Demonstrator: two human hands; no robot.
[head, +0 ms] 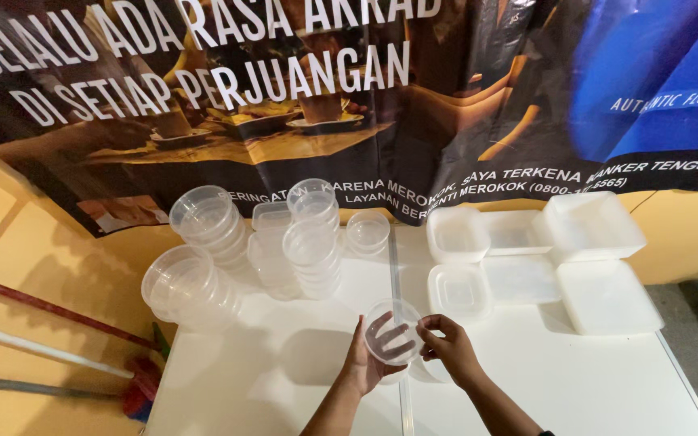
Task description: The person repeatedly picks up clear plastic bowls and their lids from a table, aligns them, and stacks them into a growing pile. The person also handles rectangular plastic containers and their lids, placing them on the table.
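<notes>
Both hands, left and right, pinched a clear round lid with their fingers above the white desk.

A wide dark banner with a blue right end hangs behind the table.

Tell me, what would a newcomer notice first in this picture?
Two hands, left hand and right hand, hold a clear round lid over the white table. Behind stand round tubs at left, square containers at right, and a dark banner on the wall.
</notes>
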